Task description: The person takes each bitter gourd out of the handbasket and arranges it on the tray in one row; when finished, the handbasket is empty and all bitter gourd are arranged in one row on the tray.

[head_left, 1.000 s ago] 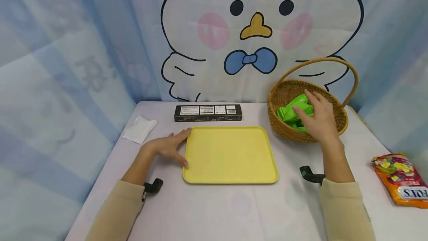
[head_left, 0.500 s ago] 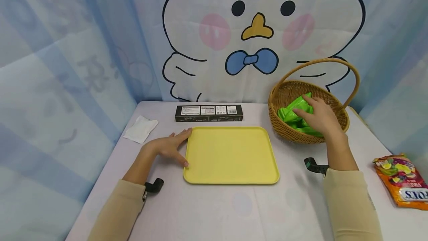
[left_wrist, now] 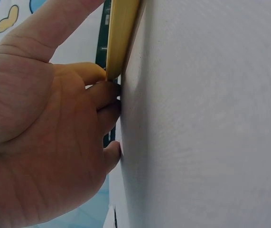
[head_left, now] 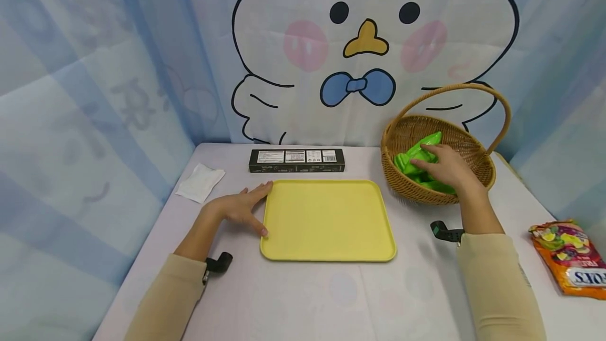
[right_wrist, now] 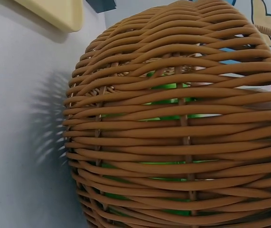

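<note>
A yellow tray lies flat on the white-covered table. My left hand rests at its left side, thumb and fingers spread, with the fingertips right at the edge; the tray's edge also shows beside the fingers in the left wrist view. At the right, a wicker basket with a tall handle holds several shiny green packets. My right hand reaches into it, and its thumb and index finger pinch a green packet. The basket wall hides that hand in the right wrist view.
Behind the tray lies a long black box with white labels. A small white packet sits to the left. At the far right is an orange and red snack bag. Printed curtains enclose the back and sides.
My right hand has gone lower into the basket, and its thumb and index finger have drawn closer together around a green packet. The left hand stays at the tray's edge.
</note>
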The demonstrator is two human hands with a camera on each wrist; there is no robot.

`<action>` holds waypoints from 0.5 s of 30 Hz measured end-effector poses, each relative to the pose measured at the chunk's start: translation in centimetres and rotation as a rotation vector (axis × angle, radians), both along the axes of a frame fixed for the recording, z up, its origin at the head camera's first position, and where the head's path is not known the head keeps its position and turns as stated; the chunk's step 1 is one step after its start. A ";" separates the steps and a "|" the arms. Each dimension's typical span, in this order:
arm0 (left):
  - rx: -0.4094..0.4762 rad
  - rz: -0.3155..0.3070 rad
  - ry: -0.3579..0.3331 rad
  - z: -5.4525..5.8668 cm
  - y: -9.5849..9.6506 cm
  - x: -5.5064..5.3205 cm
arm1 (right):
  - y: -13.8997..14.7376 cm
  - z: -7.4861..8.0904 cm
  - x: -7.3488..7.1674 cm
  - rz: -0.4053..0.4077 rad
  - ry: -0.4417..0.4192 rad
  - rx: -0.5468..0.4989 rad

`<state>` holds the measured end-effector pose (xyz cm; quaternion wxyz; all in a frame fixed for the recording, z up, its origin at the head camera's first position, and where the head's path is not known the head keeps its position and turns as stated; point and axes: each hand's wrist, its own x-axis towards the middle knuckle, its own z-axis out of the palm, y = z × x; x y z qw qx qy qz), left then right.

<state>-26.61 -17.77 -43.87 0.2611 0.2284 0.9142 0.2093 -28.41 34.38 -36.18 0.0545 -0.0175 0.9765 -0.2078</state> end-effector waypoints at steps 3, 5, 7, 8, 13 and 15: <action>0.003 0.000 -0.007 0.1 0.1 0.0 | 0.0 0.0 -0.2 0.002 -0.012 0.017; 0.004 0.000 -0.008 0.2 0.1 0.0 | -0.1 0.1 -0.3 0.012 -0.018 0.027; 0.001 0.000 -0.009 0.2 0.1 0.0 | -0.1 0.2 -0.5 0.026 -0.023 0.032; -0.001 -0.003 -0.007 0.2 0.1 0.0 | 0.0 0.2 -0.6 0.033 -0.026 0.031; 0.002 0.002 -0.006 0.1 0.0 0.0 | 0.1 0.1 -0.9 0.052 -0.001 0.009; 0.004 0.004 -0.006 0.0 0.0 0.0 | 0.1 -0.1 -0.9 0.049 0.016 0.000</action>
